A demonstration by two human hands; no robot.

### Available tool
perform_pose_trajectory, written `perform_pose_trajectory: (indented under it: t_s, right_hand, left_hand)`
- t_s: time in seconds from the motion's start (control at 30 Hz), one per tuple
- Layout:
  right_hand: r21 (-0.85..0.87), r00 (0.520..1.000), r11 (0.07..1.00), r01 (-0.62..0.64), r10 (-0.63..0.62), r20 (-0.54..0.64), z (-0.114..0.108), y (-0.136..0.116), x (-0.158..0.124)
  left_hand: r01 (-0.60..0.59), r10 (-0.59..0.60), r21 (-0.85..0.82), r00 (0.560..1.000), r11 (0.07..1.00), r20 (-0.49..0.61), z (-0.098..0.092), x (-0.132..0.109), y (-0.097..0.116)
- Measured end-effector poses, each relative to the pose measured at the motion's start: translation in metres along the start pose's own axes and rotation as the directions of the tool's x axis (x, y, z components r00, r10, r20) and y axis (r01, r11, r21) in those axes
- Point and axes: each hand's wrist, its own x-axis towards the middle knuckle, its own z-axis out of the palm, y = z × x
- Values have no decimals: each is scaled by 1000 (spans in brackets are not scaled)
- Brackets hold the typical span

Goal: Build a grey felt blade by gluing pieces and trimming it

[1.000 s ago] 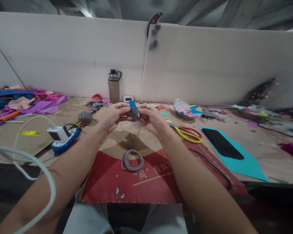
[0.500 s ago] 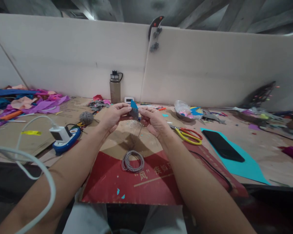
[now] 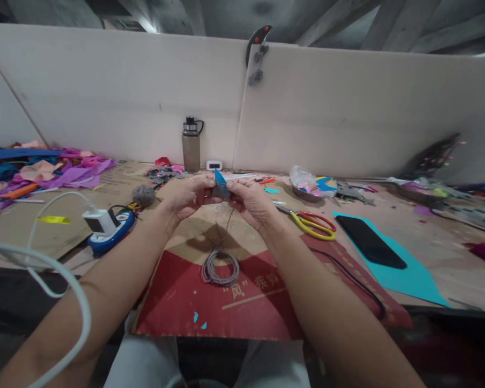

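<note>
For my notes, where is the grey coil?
In the head view, the coil lies slightly left of centre on red-and-tan cardboard, below the left hand and right hand.

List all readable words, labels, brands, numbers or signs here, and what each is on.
"“风” 疾如": red cardboard; anything further along is behind the right forearm.
Brown cardboard: faint print, too blurred to read.
White display: too small to read.
Yellow tag: cannot tell whether it bears lettering.
</note>
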Motion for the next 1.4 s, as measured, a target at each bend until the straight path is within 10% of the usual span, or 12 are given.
perform_pose_trajectory:
  t_s: [0.2,1.4]
  right_hand:
    - [-59,996,997,42,-47,-82,-7,9,7]
    - [59,989,998,-22,30,-142,-7,19,12]
  left_hand:
    - [-51,63,269,997,962,-33,0,-1,0]
    - [-24,34,103,995,994,-97,10,-1,-11]
